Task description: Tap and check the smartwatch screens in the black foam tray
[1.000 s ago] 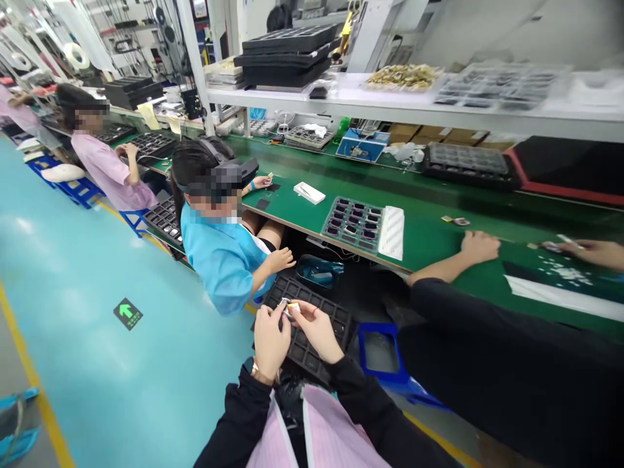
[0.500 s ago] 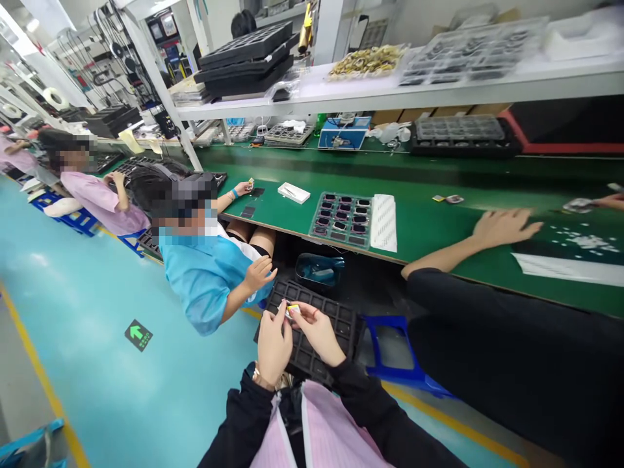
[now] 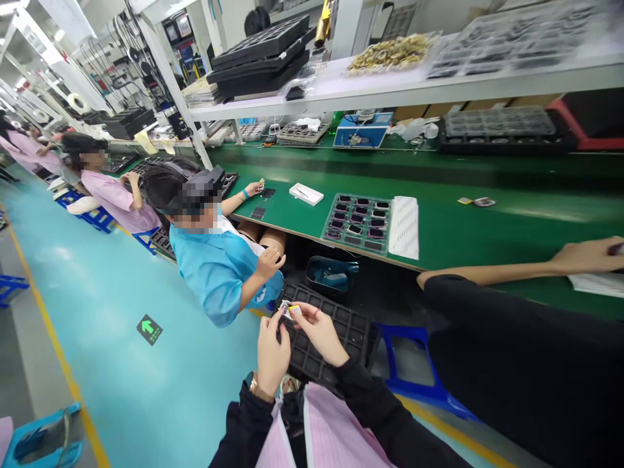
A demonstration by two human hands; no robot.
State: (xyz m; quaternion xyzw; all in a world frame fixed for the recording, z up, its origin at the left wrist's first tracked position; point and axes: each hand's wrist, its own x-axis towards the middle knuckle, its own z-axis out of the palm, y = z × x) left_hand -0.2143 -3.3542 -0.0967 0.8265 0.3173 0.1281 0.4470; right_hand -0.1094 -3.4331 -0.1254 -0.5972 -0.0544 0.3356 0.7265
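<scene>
My left hand (image 3: 270, 348) and right hand (image 3: 319, 333) pinch the small yellow-tabbed part (image 3: 291, 309); I'd best hold it steady over the near black plastic compartment tray (image 3: 348, 328).

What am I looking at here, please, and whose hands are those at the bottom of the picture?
There is no machine here. The one picture comes from a camera worn on a person's head, looking forward and down, so the hands at the bottom are the wearer's own. The left hand and right hand together pinch a small part with a yellow patch between their fingers. Under them lies a black tray of square pockets. Beyond runs a long green bench bearing a parts tray and a white sheet. A person in blue sits at the bench, and at the right another person's arm stretches across it.
</scene>
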